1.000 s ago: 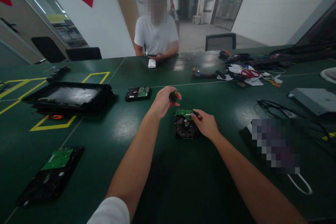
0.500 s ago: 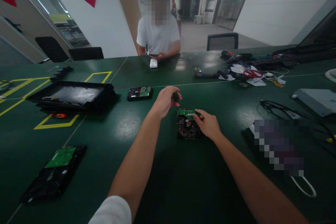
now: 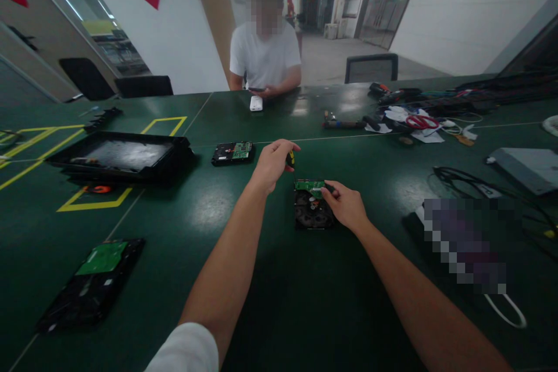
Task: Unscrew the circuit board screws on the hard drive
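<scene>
A hard drive (image 3: 313,210) lies in front of me with its green circuit board (image 3: 308,187) facing up at the far end. My right hand (image 3: 346,203) grips the drive's right edge, the thumb resting on the board. In my left hand (image 3: 275,164) is a screwdriver (image 3: 290,158) with a yellow and black handle, held upright above the drive's far left corner. Its thin shaft points down at that corner; whether the tip touches is too small to tell.
Two more hard drives lie left, one near (image 3: 89,288) and one farther off (image 3: 233,153). A black tray (image 3: 117,154) stands behind them. Cables (image 3: 475,183), a grey metal box (image 3: 525,168) and scissors (image 3: 422,122) lie right. Opposite sits a person (image 3: 265,52) in a white shirt.
My left hand has turned slightly, so the screwdriver's yellow handle and shaft now show over the drive's corner. My right hand keeps its hold on the drive.
</scene>
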A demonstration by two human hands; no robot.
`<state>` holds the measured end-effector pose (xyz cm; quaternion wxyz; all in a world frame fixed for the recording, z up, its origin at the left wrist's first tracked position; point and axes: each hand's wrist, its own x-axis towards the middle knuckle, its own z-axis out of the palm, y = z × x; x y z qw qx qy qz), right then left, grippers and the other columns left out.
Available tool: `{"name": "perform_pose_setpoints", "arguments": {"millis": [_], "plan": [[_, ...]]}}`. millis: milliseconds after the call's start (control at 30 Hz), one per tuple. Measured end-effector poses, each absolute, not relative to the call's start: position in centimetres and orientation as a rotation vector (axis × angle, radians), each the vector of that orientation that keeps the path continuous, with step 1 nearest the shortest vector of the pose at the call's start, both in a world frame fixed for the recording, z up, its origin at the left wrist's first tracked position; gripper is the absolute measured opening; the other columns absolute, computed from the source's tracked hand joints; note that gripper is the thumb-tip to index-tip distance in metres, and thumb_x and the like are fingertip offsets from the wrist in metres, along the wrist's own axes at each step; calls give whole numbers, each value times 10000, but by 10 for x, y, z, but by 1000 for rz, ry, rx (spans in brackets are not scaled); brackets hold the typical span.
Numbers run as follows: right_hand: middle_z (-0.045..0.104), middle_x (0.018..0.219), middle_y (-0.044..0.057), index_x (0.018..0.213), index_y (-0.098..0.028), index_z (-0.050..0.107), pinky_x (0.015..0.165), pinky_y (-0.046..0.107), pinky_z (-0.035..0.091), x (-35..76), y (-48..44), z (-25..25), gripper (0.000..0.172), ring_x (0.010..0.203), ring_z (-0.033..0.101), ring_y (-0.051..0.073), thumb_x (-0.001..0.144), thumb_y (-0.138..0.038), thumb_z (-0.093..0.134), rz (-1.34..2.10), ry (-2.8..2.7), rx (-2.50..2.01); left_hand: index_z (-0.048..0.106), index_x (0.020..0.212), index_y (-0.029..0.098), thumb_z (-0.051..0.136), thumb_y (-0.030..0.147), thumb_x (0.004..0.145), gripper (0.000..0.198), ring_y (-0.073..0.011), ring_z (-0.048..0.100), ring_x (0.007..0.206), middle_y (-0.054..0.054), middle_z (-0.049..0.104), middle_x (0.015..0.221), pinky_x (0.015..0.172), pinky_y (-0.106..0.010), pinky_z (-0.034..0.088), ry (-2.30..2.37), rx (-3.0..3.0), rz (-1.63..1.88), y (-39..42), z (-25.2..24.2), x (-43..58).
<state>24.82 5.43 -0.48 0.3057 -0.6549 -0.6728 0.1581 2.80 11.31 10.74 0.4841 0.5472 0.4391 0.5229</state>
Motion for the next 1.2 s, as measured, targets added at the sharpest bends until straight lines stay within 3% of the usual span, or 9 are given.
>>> {"name": "perform_pose_setpoints", "arguments": {"millis": [267, 433, 633, 933, 1200], "plan": [[744, 819, 15, 1287, -262, 684, 638, 305, 473, 248, 54, -4, 457, 716, 680, 195, 964, -550, 536, 414, -1794, -1721, 617, 971, 182, 626, 345, 824, 220, -187, 665, 793, -74, 685, 860, 532, -243, 505, 829, 1072, 1142, 112, 105, 30], [748, 822, 25, 1281, -257, 692, 633, 304, 474, 249, 54, -4, 457, 711, 681, 197, 966, -547, 532, 406, -1795, -1714, 618, 913, 173, 616, 334, 819, 186, -197, 668, 826, -97, 695, 908, 571, -269, 531, 849, 1085, 1161, 115, 104, 30], [748, 817, 20, 1295, -245, 679, 617, 298, 465, 249, 53, -3, 456, 691, 678, 188, 970, -530, 533, 420, -1805, -1713, 710, 800, 183, 607, 341, 812, 189, -182, 593, 877, -82, 648, 970, 508, -210, 479, 968, 1302, 1244, 115, 105, 26], [750, 816, 20, 1283, -255, 687, 614, 296, 466, 248, 53, -3, 452, 699, 683, 193, 961, -538, 542, 416, -1792, -1729, 665, 922, 186, 596, 356, 822, 209, -177, 641, 745, -70, 682, 814, 501, -227, 470, 887, 1179, 1146, 113, 106, 27], [752, 839, 35, 1300, -234, 680, 628, 304, 478, 248, 53, -2, 478, 712, 683, 199, 962, -543, 541, 443, -1797, -1722, 651, 847, 178, 598, 343, 806, 179, -203, 658, 826, -92, 691, 892, 553, -263, 522, 865, 1156, 1164, 118, 101, 27]]}}
